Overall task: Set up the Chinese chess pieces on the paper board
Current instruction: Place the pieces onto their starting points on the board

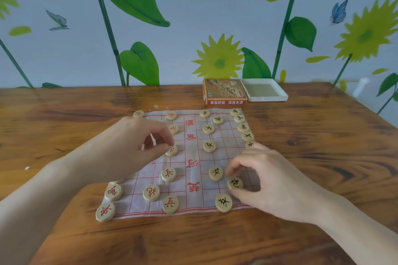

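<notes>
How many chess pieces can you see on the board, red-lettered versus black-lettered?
Red-lettered pieces: 9
Black-lettered pieces: 12
Total: 21 with readable lettering; more may be hidden.

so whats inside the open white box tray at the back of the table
The white box tray shows only a flat olive-green liner, no pieces. Its near inner wall hides the front strip of the floor. The orange printed lid lies beside it.
</notes>
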{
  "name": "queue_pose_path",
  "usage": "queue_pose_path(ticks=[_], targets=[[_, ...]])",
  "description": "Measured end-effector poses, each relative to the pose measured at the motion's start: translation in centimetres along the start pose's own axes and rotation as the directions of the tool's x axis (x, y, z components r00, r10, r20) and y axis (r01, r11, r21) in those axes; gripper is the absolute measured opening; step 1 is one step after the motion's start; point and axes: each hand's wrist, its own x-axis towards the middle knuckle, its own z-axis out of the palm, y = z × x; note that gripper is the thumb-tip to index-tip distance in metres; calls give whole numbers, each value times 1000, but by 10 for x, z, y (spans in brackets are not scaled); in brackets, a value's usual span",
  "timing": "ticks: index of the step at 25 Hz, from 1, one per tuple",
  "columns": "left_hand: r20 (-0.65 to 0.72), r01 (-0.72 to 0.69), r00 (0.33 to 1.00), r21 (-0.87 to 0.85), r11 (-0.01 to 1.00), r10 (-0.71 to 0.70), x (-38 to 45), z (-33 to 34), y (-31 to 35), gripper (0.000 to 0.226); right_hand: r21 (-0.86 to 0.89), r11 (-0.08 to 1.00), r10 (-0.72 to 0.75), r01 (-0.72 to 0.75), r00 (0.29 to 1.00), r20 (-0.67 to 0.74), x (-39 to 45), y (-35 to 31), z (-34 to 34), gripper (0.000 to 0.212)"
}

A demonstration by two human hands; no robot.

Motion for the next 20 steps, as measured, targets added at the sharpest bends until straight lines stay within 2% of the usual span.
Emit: queue_pose_path(ticks=[3,5,8,11,14,20], targets=[[-120,12,992,-88,996,-23,-16,-1,-1,17,6,1000,3,-3,999,-36,1,1,-6,25],[-202,-29,979,-132,991,2,-37,13,-2,22,4,1000,-2,2,996,-89,-2,4,-20,22],[-272,-94,961,-163,982,47,-61,37,-6,13,131,991,26,-6,987,-156,-16,17,-38,19],[-306,-166,946,-188,968,103,-59,52,-6,15,226,973,52,-42,998,-39,-33,34,-35,21],[-372,-200,921,-204,958,113,-51,55,-1,19,214,975,52,-67,996,73,-37,42,-39,25],[-418,-191,903,-185,964,99,-54,54,-7,21,168,985,25,-38,997,78,-38,46,-37,27]])
